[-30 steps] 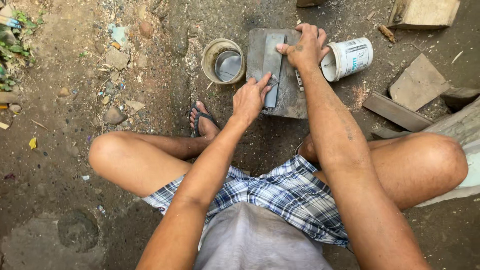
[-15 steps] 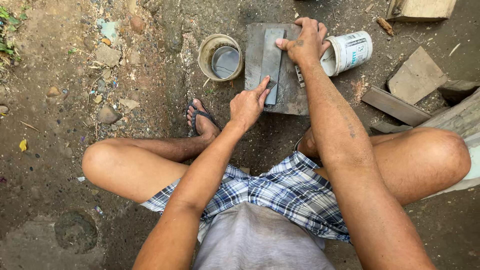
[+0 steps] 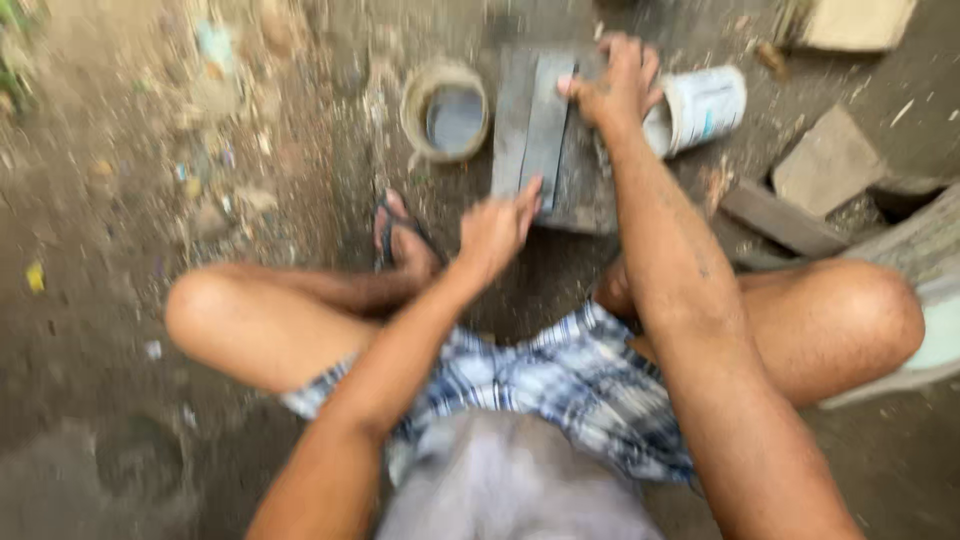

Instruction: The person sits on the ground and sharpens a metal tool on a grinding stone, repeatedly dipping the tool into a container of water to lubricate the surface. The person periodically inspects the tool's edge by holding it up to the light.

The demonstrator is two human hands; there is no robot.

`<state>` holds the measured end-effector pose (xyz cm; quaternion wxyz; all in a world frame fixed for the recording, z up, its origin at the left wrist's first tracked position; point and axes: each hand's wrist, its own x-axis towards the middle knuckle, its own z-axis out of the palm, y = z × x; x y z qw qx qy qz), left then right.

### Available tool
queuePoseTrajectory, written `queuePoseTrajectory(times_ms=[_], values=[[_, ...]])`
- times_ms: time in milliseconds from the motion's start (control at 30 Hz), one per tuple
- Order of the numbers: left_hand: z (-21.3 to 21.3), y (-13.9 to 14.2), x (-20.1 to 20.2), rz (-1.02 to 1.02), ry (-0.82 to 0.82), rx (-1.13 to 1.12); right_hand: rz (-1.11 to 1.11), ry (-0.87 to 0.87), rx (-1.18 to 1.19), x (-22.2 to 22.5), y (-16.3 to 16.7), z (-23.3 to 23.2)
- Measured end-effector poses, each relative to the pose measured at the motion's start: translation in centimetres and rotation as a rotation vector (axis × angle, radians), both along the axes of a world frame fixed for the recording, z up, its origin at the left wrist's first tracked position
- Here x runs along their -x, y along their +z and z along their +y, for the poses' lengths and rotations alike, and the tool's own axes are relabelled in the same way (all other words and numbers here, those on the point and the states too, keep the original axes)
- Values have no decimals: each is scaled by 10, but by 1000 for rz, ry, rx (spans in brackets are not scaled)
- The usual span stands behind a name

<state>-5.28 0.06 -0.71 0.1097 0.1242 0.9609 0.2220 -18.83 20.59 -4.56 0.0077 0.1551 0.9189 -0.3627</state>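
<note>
A long flat grey blade (image 3: 548, 125) lies lengthwise on a dark stone slab (image 3: 585, 195) on the ground in front of me. My right hand (image 3: 612, 85) grips the blade's far end. My left hand (image 3: 495, 228) presses its fingers on the near end, at the slab's front edge. The picture is blurred, so the blade's edge and any handle are unclear.
A round tub of water (image 3: 447, 112) stands left of the slab. A white container (image 3: 700, 105) lies on its side to the right. My sandalled foot (image 3: 400, 240) rests near the slab. A stone block (image 3: 825, 165) and a plank (image 3: 780, 220) lie at right on dirt.
My left hand has drawn slightly toward me along the blade. My right hand stays at the far end. The view has turned blurry.
</note>
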Motion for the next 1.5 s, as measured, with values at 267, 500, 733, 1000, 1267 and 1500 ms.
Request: queuePoseTrajectory(times_ms=[267, 500, 733, 1000, 1267, 1500], values=[[-2, -7, 1, -3, -27, 44, -23, -9, 3, -3, 5, -1], [2, -11, 7, 85, -8, 27, -8, 21, 3, 1, -1, -1], [3, -11, 11, 108, -8, 128, -39, -33, 4, 0, 3, 0], [-7, -13, 15, 212, -96, 62, -54, -56, -11, 3, 5, -1], [-17, -14, 10, 103, -38, 38, -77, -8, -22, 3, -4, -2], [-23, -12, -12, 53, -8, 21, 7, -5, 14, -1, 4, -2]])
